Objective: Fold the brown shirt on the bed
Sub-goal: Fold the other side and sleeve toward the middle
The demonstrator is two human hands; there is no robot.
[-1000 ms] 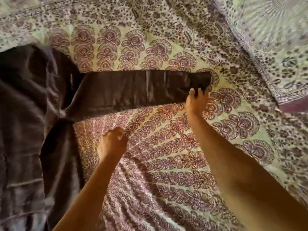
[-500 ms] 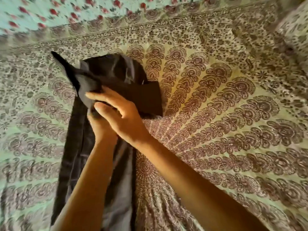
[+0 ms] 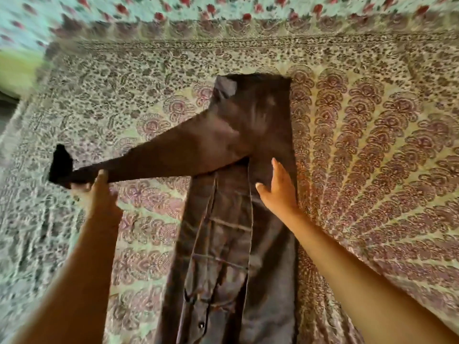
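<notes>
Across the bed (image 3: 372,145) the brown shirt (image 3: 263,115) lies as a long narrow strip, its sleeve (image 3: 173,155) stretched out leftward. Soft and limp, it likely needs holding at cuff and seam. The left hand (image 3: 99,192) grips the cuff end, while the right hand (image 3: 278,187) presses flat on the body, fingers straight.

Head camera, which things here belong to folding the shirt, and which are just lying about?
For the job: brown shirt, its sleeve, left hand gripping the sleeve, right hand flat on the shirt, bedspread underneath.
Lying about: red-flowered cloth at the top edge.
</notes>
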